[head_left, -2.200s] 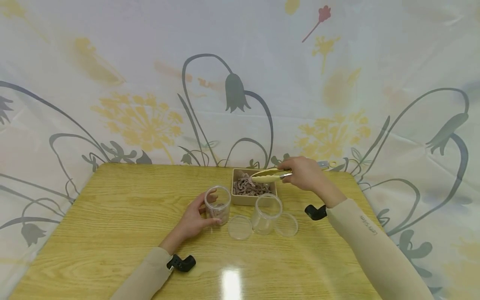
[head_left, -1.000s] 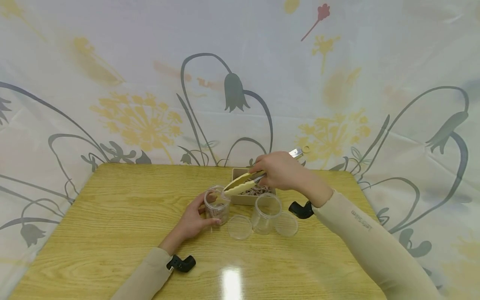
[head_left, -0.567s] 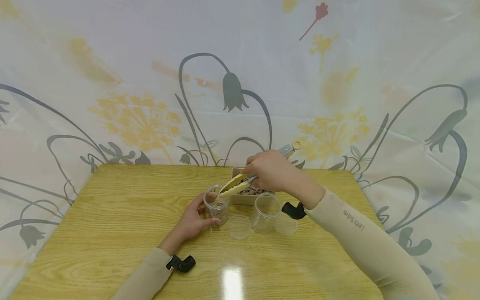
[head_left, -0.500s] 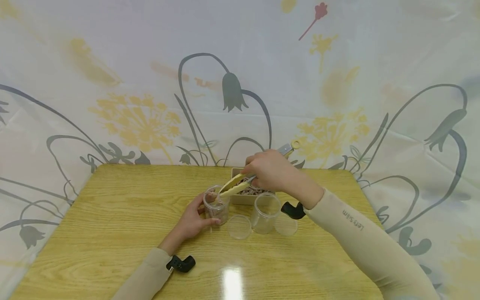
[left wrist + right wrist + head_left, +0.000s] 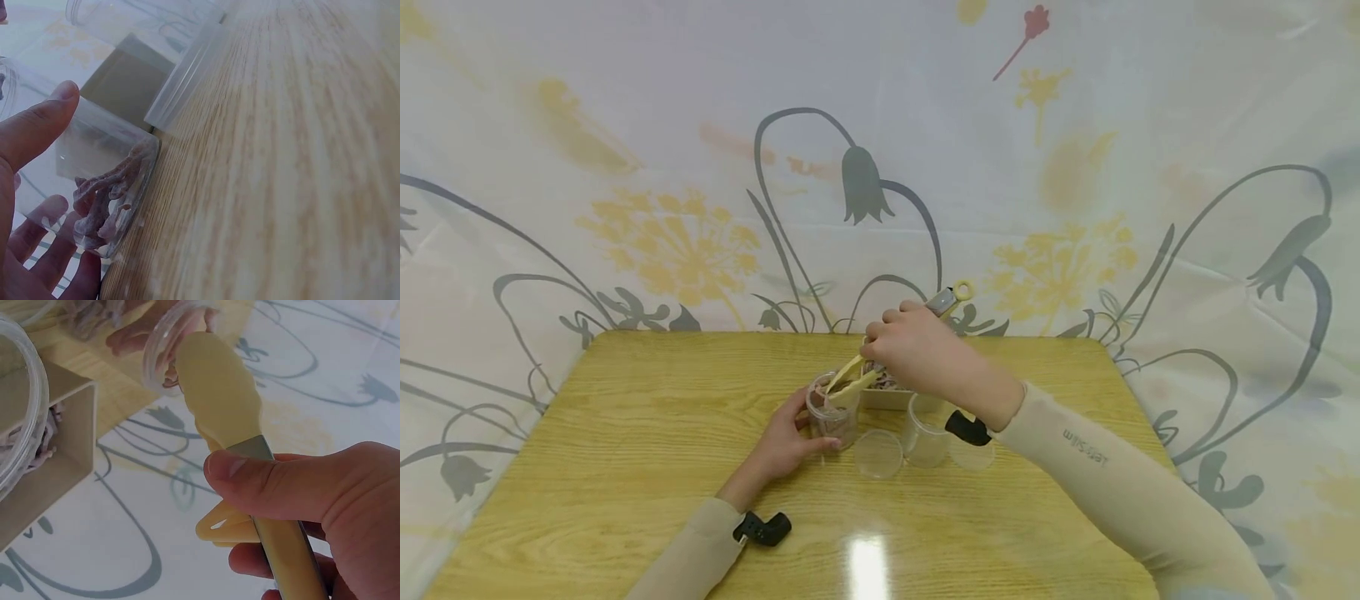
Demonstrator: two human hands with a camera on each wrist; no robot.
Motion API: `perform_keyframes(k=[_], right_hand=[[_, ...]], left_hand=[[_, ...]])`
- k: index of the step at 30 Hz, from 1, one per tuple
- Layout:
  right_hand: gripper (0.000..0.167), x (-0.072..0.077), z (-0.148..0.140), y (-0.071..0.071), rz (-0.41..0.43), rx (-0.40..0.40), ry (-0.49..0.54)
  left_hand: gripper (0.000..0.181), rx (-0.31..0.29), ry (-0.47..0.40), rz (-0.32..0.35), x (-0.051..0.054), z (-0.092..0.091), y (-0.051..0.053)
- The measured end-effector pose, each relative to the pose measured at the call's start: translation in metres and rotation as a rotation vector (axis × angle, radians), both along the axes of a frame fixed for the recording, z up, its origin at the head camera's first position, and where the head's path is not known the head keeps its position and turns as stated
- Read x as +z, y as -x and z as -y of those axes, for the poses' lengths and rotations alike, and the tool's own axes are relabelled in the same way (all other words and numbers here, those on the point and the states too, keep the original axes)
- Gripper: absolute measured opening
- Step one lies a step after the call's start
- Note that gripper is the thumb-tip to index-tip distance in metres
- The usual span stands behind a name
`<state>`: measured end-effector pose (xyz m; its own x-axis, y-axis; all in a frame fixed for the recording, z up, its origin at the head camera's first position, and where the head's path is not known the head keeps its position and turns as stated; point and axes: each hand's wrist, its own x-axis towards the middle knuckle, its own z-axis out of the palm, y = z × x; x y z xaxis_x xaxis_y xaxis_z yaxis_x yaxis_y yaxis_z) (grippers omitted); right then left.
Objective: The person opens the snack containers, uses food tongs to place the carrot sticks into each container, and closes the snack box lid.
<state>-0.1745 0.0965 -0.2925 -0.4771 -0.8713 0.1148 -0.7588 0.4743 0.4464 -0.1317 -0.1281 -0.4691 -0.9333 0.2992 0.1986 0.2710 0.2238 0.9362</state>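
My left hand (image 5: 784,440) curls round a clear jar (image 5: 838,429) standing on the table. Several brown-purple dried strips (image 5: 103,200) lie at the jar's bottom in the left wrist view. My right hand (image 5: 917,350) grips yellow-tipped metal tongs (image 5: 219,387), whose tips are at the jar's mouth. A strip shows by the tips at the rim. Partly hidden behind my right hand is a beige box (image 5: 887,399) holding more strips (image 5: 44,447).
A second clear jar (image 5: 925,442) stands right of the held one, in front of the box. One clear lid (image 5: 878,455) lies between the jars and another lid (image 5: 973,455) to the right. A patterned sheet (image 5: 700,167) hangs behind the table (image 5: 625,417).
My right hand has carried the tongs leftward from the box to the held jar, and their tips have moved down into its mouth. My left hand has stayed round the jar.
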Motion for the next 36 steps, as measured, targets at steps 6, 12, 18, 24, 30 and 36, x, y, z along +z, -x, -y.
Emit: perform_keyframes(k=[6, 12, 18, 24, 30, 36], right_hand=[[0.009, -0.010, 0.011, -0.003, -0.039, 0.002, -0.056], [0.007, -0.020, 0.016, -0.004, -0.070, 0.017, -0.062], [0.011, -0.020, 0.016, -0.003, -0.062, -0.016, -0.090], [0.019, -0.016, 0.011, -0.001, -0.024, -0.036, -0.078], [0.022, -0.016, 0.002, 0.002, -0.009, -0.023, -0.008], [0.033, -0.013, -0.005, 0.002, 0.046, -0.030, 0.022]], left_hand=[[0.087, -0.003, 0.007, -0.015, 0.001, 0.000, -0.002], [0.088, 0.000, 0.018, -0.018, -0.009, 0.000, 0.003], [0.089, 0.034, 0.021, -0.004, -0.032, 0.003, 0.013], [0.090, 0.014, 0.008, 0.006, -0.034, 0.005, 0.014], [0.087, 0.030, 0.032, 0.042, -0.030, 0.005, 0.013], [0.090, 0.014, 0.022, 0.017, -0.032, 0.005, 0.012]])
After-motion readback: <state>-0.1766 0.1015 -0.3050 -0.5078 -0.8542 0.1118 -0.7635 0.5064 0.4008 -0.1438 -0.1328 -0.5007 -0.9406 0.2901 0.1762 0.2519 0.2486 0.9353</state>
